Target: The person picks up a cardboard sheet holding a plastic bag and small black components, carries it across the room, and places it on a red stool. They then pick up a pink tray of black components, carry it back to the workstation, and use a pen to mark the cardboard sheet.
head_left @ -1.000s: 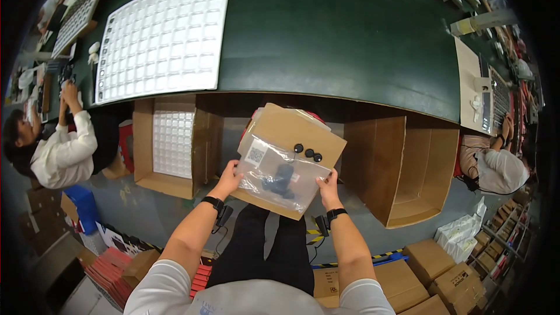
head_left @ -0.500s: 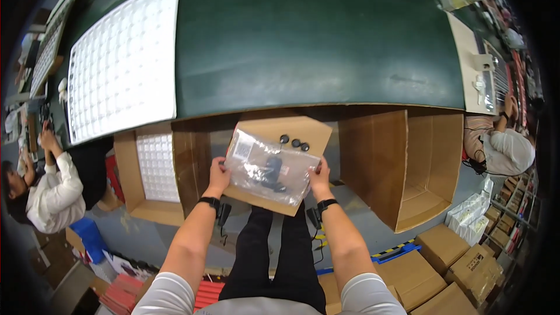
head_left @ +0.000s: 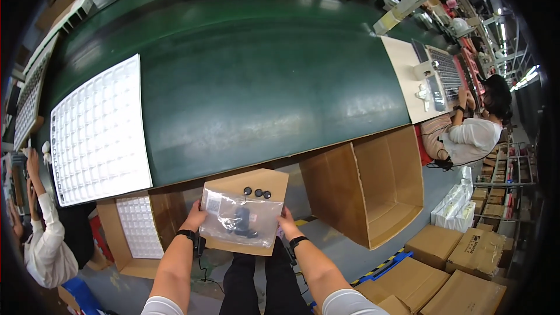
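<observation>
I hold a flat brown cardboard piece (head_left: 269, 182) over my lap, just below the edge of the green table. A clear plastic bag (head_left: 240, 220) with a dark part inside lies on top of it. Three small black round pieces (head_left: 257, 193) sit on the cardboard above the bag. My left hand (head_left: 193, 218) grips the left side of the cardboard and bag. My right hand (head_left: 288, 221) grips the right side. Both wrists wear dark bands.
A wide green table (head_left: 245, 76) spreads ahead with a white gridded tray (head_left: 99, 131) at its left. Open cardboard boxes stand left (head_left: 137, 233) and right (head_left: 373, 189) of me. Seated people work at far left (head_left: 41, 239) and right (head_left: 472, 134). Closed cartons (head_left: 461, 262) are stacked lower right.
The cardboard with the bag stays in both hands, now held level and closer to my lap. My view has swung up and right, showing more of the table.
</observation>
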The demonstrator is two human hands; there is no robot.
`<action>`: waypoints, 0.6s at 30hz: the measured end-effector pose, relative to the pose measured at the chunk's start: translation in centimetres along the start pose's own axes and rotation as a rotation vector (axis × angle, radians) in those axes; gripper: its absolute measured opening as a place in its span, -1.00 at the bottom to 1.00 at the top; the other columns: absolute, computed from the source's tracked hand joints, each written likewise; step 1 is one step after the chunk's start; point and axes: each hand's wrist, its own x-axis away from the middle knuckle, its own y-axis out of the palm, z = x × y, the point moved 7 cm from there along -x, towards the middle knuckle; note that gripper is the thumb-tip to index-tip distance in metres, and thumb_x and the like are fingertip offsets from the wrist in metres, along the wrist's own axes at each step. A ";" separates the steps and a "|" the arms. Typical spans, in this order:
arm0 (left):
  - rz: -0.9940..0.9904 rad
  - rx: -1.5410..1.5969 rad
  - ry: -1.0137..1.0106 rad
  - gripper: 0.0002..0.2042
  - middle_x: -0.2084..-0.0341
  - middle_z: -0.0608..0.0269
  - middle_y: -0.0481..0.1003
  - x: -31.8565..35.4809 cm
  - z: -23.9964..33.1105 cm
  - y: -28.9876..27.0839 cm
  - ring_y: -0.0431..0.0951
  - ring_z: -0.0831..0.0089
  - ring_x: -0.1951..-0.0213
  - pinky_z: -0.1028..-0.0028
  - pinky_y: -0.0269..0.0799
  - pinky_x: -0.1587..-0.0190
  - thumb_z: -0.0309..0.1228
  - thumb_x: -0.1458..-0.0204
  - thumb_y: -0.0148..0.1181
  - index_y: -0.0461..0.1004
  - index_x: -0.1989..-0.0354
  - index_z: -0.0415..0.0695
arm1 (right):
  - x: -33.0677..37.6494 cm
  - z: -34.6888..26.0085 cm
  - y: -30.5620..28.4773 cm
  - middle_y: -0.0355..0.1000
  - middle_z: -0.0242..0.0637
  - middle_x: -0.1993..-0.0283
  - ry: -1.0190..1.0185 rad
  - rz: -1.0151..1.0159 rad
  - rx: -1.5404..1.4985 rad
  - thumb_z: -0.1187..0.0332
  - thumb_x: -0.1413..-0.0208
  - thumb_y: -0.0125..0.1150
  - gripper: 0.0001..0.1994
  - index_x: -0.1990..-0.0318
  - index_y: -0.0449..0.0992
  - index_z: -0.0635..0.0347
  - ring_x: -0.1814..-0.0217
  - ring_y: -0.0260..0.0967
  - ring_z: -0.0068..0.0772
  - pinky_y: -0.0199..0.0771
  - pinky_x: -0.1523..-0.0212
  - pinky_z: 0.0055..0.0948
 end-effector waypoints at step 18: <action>0.419 -0.178 -0.025 -0.57 0.31 0.02 0.46 16.8 -12.9 -10.1 0.46 0.21 0.30 0.32 0.38 0.24 -0.51 0.25 0.01 0.37 0.11 -0.40 | 15.1 -10.0 -9.2 0.22 0.05 -0.16 -0.282 0.257 0.492 0.45 0.08 0.08 -0.39 -0.21 0.10 0.30 -0.18 0.22 -0.14 0.24 -0.14 -0.32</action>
